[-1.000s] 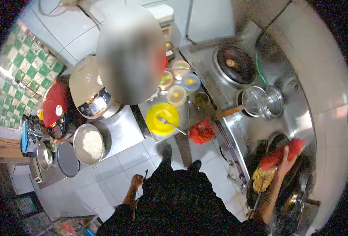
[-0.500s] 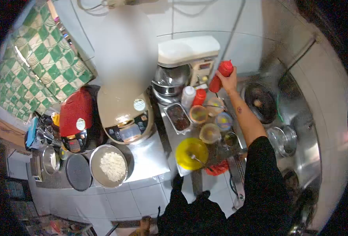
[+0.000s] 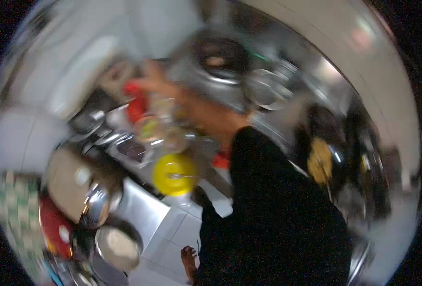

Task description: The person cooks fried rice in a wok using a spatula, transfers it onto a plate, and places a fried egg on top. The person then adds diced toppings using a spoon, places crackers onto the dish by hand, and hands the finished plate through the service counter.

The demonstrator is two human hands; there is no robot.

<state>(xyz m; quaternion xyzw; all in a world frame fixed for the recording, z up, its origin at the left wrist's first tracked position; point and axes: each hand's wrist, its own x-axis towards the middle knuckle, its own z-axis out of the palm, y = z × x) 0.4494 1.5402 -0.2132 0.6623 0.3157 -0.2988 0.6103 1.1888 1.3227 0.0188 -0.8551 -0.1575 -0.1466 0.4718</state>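
Note:
My right arm reaches across the work table, and its hand (image 3: 156, 81) is smeared by motion. Its fingers seem closed on a red squeeze bottle (image 3: 133, 88), beside another red bottle (image 3: 136, 110). Around them stand small tubs, one of them holding something yellow-green (image 3: 149, 129), and a metal tray of dark food (image 3: 132, 148). Closer to me sits a yellow bowl (image 3: 164, 182) with a utensil in it. Low in the view hangs my left hand (image 3: 189, 262), fingers loosely apart, with nothing visible in it.
A stand mixer (image 3: 84, 76) stands behind the tubs. To the left are a beige cooker (image 3: 68, 178), a red cooker (image 3: 53, 224) and a bowl of white food (image 3: 99, 240). A dark pan (image 3: 220, 52) lies beyond my right arm; a wok with yellow food (image 3: 319, 162) is at right.
The view has swung right, bringing the wok into sight. My right hand has lowered the red squeeze bottle toward the other bottles. My left hand shows more fully.

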